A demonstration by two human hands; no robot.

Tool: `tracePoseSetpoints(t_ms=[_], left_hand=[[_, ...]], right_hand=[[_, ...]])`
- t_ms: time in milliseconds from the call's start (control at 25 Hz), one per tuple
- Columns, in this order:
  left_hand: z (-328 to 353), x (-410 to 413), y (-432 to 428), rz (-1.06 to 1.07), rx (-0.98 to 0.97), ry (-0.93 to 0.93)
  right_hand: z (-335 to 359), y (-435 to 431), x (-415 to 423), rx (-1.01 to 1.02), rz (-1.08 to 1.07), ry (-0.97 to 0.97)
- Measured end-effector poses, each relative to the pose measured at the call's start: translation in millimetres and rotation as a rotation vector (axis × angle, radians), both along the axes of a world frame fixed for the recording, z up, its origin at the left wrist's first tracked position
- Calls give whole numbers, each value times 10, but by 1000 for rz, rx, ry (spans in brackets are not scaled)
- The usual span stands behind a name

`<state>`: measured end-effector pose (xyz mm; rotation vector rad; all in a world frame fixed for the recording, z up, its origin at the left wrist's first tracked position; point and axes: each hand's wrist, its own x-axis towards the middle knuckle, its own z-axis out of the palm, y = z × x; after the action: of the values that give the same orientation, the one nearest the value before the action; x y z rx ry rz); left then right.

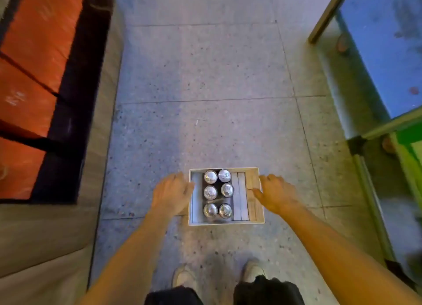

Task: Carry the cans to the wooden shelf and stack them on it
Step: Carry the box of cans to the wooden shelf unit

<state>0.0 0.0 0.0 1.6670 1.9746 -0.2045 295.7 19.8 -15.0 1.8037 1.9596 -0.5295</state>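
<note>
Several silver cans (218, 191) stand upright in two rows inside a shallow white-rimmed wooden box (226, 224), seen from above. They fill the left half of the box, and pale slats cover its right half. My left hand (171, 190) presses against the box's left wall, fingers curled at the edge. On the opposite side, my right hand (277, 194) grips the right wall with the thumb lying over the rim. The box appears to be held between both hands above the speckled floor. No wooden shelf is in view.
Grey speckled floor tiles (205, 76) stretch ahead. An orange panel in a dark frame (34, 76) runs along the left. On the right stands a metal-framed glass case (376, 65) with a green part (411, 149). My shoes (185, 277) show at the bottom.
</note>
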Motion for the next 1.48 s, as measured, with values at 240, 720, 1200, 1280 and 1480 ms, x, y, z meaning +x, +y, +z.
tracePoseSetpoints(t_ms=[240,720,1200,1280,1480], left_hand=[[-1491,2,-62,229,-43,-82],[-2622,269,-247,839,198,-636],[-2127,333,-178,837,218,-566],[-1710,336,-144,832,232,-589],[-80,307,-50,762,241,-588]], right_hand=[[-1355,73,234,34,-143,-45],[-2279,-299,249,78,-984,1074],[-1780,-252,282,124,-1024,1126],[-1353,-233,296,141,-1018,1123],[233,-237,317,148,-1044,1113]])
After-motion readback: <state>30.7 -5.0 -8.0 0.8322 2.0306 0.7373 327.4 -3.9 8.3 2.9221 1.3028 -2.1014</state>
